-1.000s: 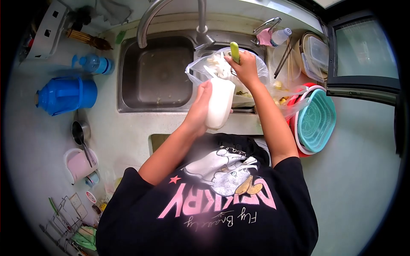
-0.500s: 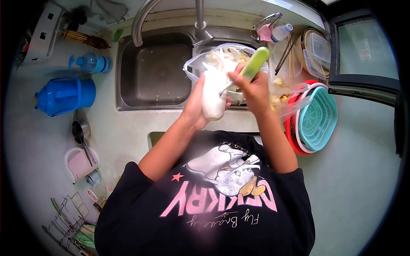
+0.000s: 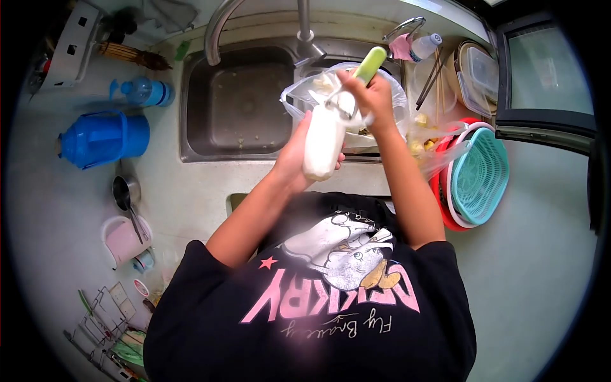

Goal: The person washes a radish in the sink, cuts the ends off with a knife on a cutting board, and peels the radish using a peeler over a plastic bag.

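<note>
A thick white radish (image 3: 323, 146), smooth and pale, is gripped from below by my left hand (image 3: 294, 154), the fingertips showing at its right side. My right hand (image 3: 374, 99) is closed around a peeler with a light green handle (image 3: 370, 63). The peeler's metal head lies at the far end of the radish; whether it touches is blurred. Behind both hands, over the right sink basin, an open white plastic bag (image 3: 298, 94) holds pale peelings, partly hidden by my right hand.
The left steel basin (image 3: 238, 118) has small scraps on its floor, with a faucet (image 3: 216, 38) above. Nested colander baskets (image 3: 480, 178) stand at the right, near an open window frame (image 3: 541, 130). A blue thermos jug (image 3: 105, 139) and a water bottle (image 3: 145, 92) are on the left.
My right hand and the peeler have moved away from me, from the middle of the radish to its far end. The left hand still holds the radish. The whole view has shifted slightly.
</note>
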A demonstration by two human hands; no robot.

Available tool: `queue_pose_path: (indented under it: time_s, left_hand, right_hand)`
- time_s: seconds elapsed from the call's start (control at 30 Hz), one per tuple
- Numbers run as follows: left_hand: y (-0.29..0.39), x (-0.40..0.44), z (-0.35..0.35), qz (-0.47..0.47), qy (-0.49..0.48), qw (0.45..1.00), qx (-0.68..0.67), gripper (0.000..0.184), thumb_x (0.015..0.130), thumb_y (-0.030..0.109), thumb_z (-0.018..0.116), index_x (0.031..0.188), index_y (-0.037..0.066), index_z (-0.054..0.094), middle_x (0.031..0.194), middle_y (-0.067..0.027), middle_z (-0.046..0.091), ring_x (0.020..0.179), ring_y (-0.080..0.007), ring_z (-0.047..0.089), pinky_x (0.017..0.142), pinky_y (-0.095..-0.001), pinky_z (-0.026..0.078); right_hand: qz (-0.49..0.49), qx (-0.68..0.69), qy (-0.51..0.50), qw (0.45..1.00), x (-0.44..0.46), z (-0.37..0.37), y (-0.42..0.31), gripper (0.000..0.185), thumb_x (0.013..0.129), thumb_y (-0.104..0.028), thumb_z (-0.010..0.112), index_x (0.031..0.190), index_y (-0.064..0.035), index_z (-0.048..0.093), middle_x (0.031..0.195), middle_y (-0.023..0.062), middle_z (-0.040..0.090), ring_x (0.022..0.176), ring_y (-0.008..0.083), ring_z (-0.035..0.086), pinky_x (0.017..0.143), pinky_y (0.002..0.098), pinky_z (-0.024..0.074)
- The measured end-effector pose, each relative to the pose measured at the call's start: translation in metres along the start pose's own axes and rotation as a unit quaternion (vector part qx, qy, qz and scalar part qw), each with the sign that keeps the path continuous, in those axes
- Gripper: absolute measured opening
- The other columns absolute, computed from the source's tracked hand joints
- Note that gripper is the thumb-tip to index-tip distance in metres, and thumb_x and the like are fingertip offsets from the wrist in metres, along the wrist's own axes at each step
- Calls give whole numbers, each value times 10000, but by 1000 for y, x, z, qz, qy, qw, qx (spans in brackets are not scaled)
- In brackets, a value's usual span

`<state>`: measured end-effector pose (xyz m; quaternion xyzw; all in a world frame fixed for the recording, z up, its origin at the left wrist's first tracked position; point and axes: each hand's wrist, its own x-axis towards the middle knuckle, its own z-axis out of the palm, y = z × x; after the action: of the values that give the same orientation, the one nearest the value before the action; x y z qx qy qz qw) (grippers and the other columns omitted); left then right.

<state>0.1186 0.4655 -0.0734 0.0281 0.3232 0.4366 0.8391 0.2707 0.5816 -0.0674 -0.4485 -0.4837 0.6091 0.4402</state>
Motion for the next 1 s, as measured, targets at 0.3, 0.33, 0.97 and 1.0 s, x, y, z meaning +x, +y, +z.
queue_pose_path:
  time_s: [0.3,0.33,0.97,1.0]
  left_hand:
    - [-3,-3,-4,114,-9,993,3,753,899,678,536,1381,106,453,1193,-123,614,1060,-252,622,926,-442,529]
    - [-3,-3,-3,145,0,989,34,728,908,650,549,1390,115,443,1237,-123,597,1113,-257,595,965,-448,503]
    - [13,-36,21,57,-76,982,-164,534,947,530,541,1357,189,519,1485,-188,424,1362,-419,404,1128,-574,322]
    - [14,-37,22,38,-87,987,-131,568,920,493,575,1373,159,496,1460,-196,443,1337,-416,431,1120,-560,341]
  right_hand:
    - [-144,-399,124,897,11,-59,46,258,841,-291,740,873,-49,656,723,116,593,726,262,552,672,386,465]
    - [-80,-196,150,966,5,-53,46,243,862,-287,727,906,-58,656,710,86,586,719,232,556,681,364,473]
    - [132,435,32,890,-37,4,-7,390,971,-424,606,761,-96,607,758,49,609,824,197,635,995,433,526]
    - [130,441,29,888,-36,6,-9,378,971,-409,609,762,-95,605,753,47,605,815,194,632,999,434,523]
